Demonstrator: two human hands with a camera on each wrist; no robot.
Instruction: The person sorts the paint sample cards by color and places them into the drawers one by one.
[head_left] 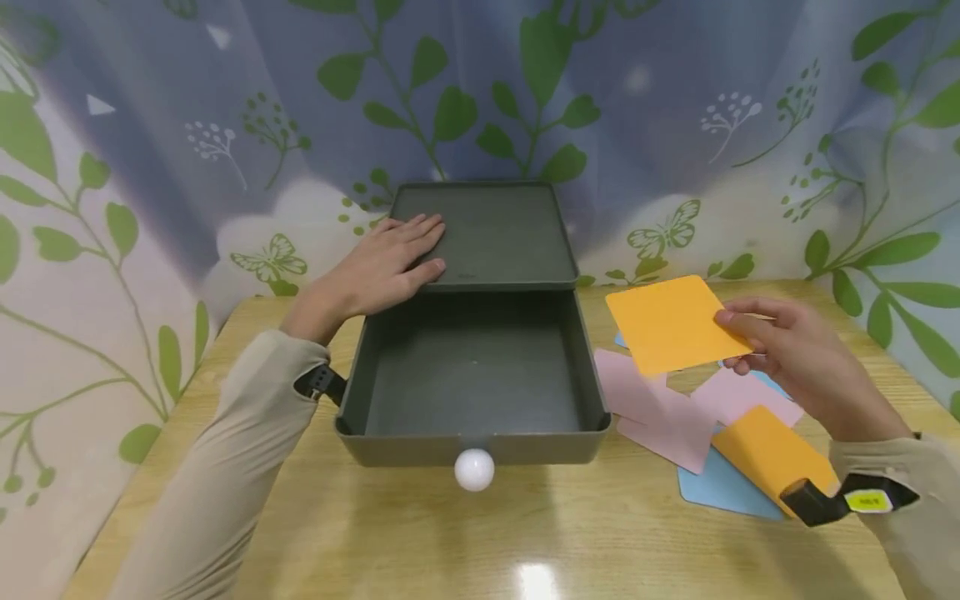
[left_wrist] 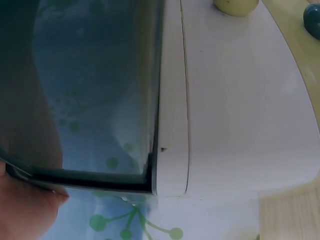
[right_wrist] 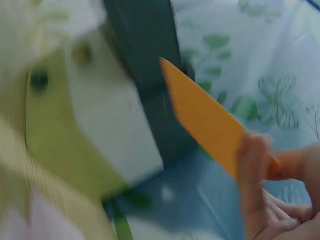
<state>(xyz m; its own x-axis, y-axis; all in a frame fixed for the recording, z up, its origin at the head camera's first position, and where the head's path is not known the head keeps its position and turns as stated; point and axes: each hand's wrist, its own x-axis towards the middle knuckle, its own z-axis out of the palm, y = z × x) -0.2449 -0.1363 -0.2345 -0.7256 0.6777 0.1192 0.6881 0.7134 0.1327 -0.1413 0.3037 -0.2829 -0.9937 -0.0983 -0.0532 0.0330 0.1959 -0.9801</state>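
Note:
My left hand (head_left: 386, 267) rests with its fingers extended on the grey-green top (head_left: 495, 233) of a small drawer unit. Out in front of that top extends the grey drawer (head_left: 472, 367), with bare floor and a white round knob (head_left: 475, 470) on its front. My right hand (head_left: 795, 354) pinches an orange card (head_left: 675, 325) by its right corner between thumb and fingers, right of the drawer. In the right wrist view the same card (right_wrist: 205, 115) is seen at a slant, with the fingers (right_wrist: 252, 160) at its lower end.
Overlapping pink (head_left: 675, 421), blue (head_left: 723, 483) and orange (head_left: 776, 450) cards lie on the wooden table (head_left: 420, 533), below my right hand. Wrist views show a white drawer (right_wrist: 115, 105) and a yellow-green drawer (right_wrist: 55, 130) under the grey one. A leaf-patterned curtain (head_left: 480, 100) hangs behind.

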